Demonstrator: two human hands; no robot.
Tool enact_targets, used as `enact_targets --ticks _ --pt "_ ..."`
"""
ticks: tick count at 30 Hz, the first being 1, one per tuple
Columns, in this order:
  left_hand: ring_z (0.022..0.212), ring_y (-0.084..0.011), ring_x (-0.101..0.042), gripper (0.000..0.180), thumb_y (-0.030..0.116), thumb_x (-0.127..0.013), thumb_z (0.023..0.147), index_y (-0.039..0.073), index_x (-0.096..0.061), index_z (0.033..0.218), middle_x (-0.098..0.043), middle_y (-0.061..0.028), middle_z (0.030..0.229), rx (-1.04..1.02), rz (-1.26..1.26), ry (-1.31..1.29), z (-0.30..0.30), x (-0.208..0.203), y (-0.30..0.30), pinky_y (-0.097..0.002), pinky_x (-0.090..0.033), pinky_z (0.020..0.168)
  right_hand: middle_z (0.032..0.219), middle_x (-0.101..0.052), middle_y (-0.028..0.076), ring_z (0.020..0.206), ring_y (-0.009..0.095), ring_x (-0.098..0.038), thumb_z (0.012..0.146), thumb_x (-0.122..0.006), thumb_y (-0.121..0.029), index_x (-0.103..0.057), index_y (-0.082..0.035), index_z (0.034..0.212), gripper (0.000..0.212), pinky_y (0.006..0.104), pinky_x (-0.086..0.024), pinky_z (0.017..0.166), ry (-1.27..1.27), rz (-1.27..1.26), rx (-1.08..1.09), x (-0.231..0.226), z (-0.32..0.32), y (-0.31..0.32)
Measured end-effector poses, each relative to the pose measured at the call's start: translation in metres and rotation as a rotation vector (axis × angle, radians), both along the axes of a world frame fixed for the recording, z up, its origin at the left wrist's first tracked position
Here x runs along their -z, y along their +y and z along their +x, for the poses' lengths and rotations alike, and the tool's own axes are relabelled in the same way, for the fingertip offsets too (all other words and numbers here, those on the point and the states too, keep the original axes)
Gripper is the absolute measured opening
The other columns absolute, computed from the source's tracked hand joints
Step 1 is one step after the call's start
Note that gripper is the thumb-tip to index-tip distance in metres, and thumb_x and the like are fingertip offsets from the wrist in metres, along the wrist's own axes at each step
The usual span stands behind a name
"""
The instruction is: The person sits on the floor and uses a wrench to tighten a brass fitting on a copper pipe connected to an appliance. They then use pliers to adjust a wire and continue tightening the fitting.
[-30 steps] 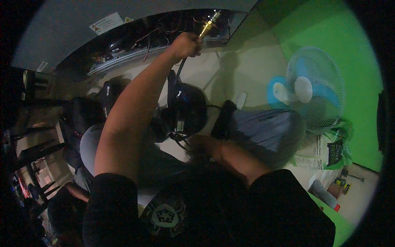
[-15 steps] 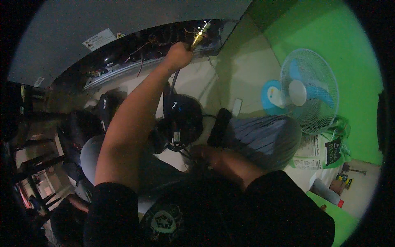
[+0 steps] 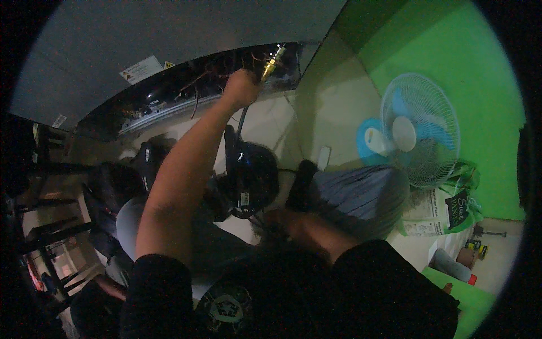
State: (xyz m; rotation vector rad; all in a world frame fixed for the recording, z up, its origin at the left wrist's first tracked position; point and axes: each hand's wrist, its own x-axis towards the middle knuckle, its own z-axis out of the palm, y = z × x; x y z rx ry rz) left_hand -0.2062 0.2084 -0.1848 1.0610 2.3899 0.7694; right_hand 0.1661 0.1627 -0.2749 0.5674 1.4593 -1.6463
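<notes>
My left hand (image 3: 241,89) reaches forward, closed around the rear of a brass nozzle (image 3: 272,62) on a black hose (image 3: 242,121). The nozzle's tip points up and right, in front of the dark lower opening (image 3: 226,70) of a large grey appliance, where loose wires hang. Whether the tip touches anything there cannot be made out. Low between my legs, my right hand (image 3: 278,219) lies in shadow beside dark cables; its fingers do not show clearly. Just ahead of it sits a black rounded unit (image 3: 254,178) with a small white label.
A grey appliance panel (image 3: 186,34) spans the far side. On the right stand a fan (image 3: 420,130) with blue blades and a green-and-white bag (image 3: 435,214) by a green wall. A white slim object (image 3: 324,158) lies on the floor. Dark stools (image 3: 53,226) crowd the left.
The whole view has shifted, so the appliance sits a little lower in the picture. My left hand with the nozzle has moved slightly left against the opening. My right hand stays about where it was.
</notes>
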Motion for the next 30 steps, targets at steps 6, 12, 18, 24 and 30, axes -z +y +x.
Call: enact_targets --ticks 6,12,18,24,30 --pt "0.083 -0.0419 -0.068 0.022 0.018 -0.069 0.08 -0.002 -0.073 0.089 -0.069 -0.0243 0.084 -0.229 0.264 0.442 0.021 0.021 0.005 -0.049 -0.055 0.079 0.091 -0.067 0.007 0.081 0.018 -0.06 0.09 -0.058 -0.02 -0.069 -0.007 0.097 0.018 0.0364 -0.049 0.075 -0.006 0.008 0.019 -0.001 0.002 0.001" --pt "0.087 -0.0408 -0.069 0.022 0.018 -0.065 0.082 -0.001 -0.073 0.087 -0.07 -0.0255 0.089 -0.028 0.08 0.213 0.01 0.008 0.006 -0.0495 -0.055 0.08 0.091 -0.066 0.006 0.081 0.017 -0.059 0.091 -0.056 -0.019 -0.068 -0.007 0.096 0.018 0.0359 -0.048 0.074 -0.011 0.007 0.052 -0.003 0.005 0.0" --pt "0.092 -0.0414 -0.068 0.021 0.018 -0.064 0.083 -0.001 -0.072 0.089 -0.069 -0.0262 0.094 -0.05 0.002 0.164 0.009 -0.001 0.003 -0.05 -0.054 0.08 0.09 -0.066 0.005 0.08 0.017 -0.057 0.092 -0.054 -0.018 -0.068 -0.007 0.096 0.018 0.0354 -0.048 0.074 -0.016 0.006 0.082 -0.002 0.004 -0.004" --pt "0.098 -0.0449 -0.063 0.025 0.017 -0.065 0.084 -0.003 -0.065 0.099 -0.062 -0.0269 0.105 -0.16 0.152 0.313 0.026 0.004 0.0 -0.0515 -0.053 0.084 0.088 -0.065 0.005 0.079 0.017 -0.058 0.091 -0.054 -0.015 -0.067 -0.007 0.093 0.015 0.0346 -0.048 0.071 0.004 0.0 0.06 0.004 0.003 -0.006" --pt "0.105 -0.0472 -0.063 0.039 0.012 -0.068 0.079 -0.002 -0.057 0.114 -0.058 -0.0274 0.113 -0.123 0.122 0.273 0.031 0.001 -0.001 -0.0524 -0.052 0.091 0.089 -0.065 0.006 0.08 0.018 -0.058 0.091 -0.054 -0.015 -0.066 -0.006 0.095 0.016 0.0352 -0.048 0.073 -0.003 0.002 0.064 0.006 -0.002 -0.005"
